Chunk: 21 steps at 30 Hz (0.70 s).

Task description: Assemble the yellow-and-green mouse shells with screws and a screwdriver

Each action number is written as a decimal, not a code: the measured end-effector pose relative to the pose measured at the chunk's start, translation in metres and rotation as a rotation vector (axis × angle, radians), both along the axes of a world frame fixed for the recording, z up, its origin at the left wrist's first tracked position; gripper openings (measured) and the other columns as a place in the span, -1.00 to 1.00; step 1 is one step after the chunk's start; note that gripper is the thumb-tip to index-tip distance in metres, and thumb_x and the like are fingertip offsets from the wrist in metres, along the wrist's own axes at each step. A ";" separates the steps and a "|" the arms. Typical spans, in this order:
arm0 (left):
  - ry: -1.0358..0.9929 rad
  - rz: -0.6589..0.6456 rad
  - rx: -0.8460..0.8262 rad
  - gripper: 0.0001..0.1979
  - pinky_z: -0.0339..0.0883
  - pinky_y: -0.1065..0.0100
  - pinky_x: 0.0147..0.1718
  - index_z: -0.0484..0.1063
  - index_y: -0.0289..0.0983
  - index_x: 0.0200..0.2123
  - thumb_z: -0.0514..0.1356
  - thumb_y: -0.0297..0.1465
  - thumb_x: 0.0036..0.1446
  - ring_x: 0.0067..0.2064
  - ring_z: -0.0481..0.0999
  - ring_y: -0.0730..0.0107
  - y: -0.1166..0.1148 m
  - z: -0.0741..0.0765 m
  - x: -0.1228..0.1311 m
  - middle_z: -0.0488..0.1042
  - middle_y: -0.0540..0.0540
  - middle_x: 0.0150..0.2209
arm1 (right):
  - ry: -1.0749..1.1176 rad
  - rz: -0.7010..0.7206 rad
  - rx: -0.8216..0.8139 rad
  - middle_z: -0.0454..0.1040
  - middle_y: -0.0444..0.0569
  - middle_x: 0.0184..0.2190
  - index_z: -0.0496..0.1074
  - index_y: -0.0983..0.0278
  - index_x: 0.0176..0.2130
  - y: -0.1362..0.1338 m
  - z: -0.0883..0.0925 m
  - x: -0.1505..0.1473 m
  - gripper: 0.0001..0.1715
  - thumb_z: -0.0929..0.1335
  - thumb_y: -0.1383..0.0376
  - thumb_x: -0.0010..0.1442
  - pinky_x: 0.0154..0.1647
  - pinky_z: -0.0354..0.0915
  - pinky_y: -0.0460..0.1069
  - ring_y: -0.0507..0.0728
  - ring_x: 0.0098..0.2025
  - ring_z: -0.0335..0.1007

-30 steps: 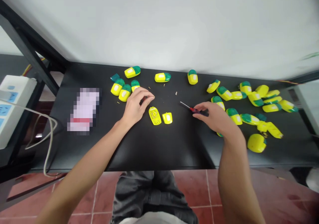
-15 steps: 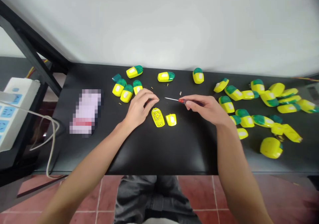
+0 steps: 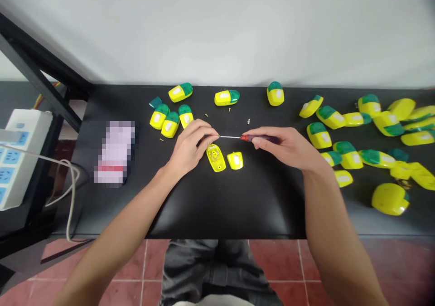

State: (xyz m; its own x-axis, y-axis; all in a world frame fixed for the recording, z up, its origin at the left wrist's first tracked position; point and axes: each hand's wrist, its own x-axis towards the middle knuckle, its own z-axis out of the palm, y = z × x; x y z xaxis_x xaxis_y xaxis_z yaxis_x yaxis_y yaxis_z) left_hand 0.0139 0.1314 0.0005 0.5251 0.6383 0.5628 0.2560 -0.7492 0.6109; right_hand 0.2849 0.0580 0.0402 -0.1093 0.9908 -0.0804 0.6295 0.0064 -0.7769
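Brought leftward since a second ago, the red-and-purple-handled screwdriver (image 3: 245, 138) is gripped by the right hand (image 3: 287, 146), with the fingers wrapped round its handle and its tip set right at the fingertips of the left hand (image 3: 190, 146), whose thumb and forefinger are pinched together; whether anything is held between them cannot be told. Just below those fingertips, an open yellow casing half (image 3: 216, 158) is laid on the black tabletop (image 3: 220, 206), beside a small yellow cover (image 3: 235, 160).
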 end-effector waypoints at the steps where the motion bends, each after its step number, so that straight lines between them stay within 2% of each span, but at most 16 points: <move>1: 0.004 0.000 0.001 -0.93 0.48 0.32 -0.15 0.55 -0.26 -0.15 0.25 -0.44 0.43 -0.11 0.59 0.35 0.000 0.000 0.000 0.59 -0.11 -0.15 | 0.002 0.001 0.000 0.73 -0.06 -0.13 0.71 0.10 0.01 0.000 0.000 0.000 -0.61 0.41 0.02 0.34 -0.24 0.46 0.02 0.15 -0.24 0.58; 11: 0.013 -0.004 0.021 -0.94 0.50 0.32 -0.15 0.54 -0.26 -0.15 0.25 -0.46 0.42 -0.11 0.60 0.35 0.001 -0.001 0.000 0.59 -0.11 -0.16 | -0.031 -0.002 -0.013 0.72 -0.07 -0.17 0.71 0.11 0.01 0.000 0.002 -0.001 -0.61 0.40 0.02 0.35 -0.29 0.43 0.01 0.13 -0.29 0.54; 21: 0.030 -0.021 0.060 -0.94 0.50 0.32 -0.13 0.52 -0.26 -0.16 0.24 -0.46 0.42 -0.14 0.59 0.37 0.000 -0.003 0.000 0.58 -0.09 -0.18 | -0.002 0.011 0.000 0.71 -0.03 -0.16 0.68 0.18 -0.01 0.000 0.004 -0.007 -0.61 0.38 0.06 0.37 -0.22 0.45 0.02 0.13 -0.27 0.55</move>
